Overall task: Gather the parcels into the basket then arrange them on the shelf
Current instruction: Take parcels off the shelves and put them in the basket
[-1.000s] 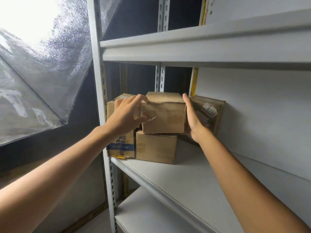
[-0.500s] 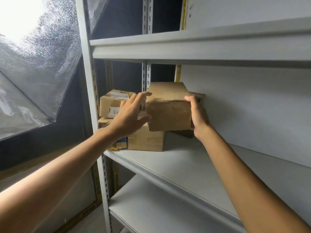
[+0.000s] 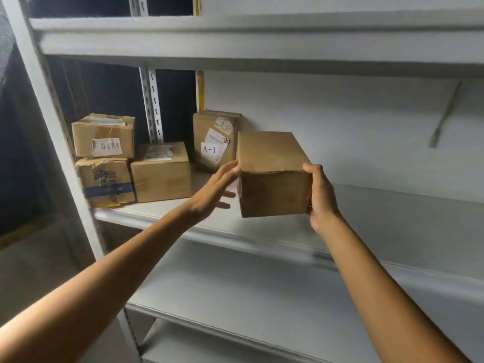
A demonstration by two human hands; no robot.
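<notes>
Dim, soft light falls on the shelf — left of it, everything sinks into shadow. Frame edges bow and smear slightly.

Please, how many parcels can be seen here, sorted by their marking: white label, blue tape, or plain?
Parcels with a white label: 3
Parcel with blue tape: 1
Plain parcel: 1
Total: 5

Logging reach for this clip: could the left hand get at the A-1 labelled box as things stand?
Probably yes. The left hand is open, fingertips on the plain box the right hand grips; the A-1 box stands just beyond it, nothing between.
</notes>
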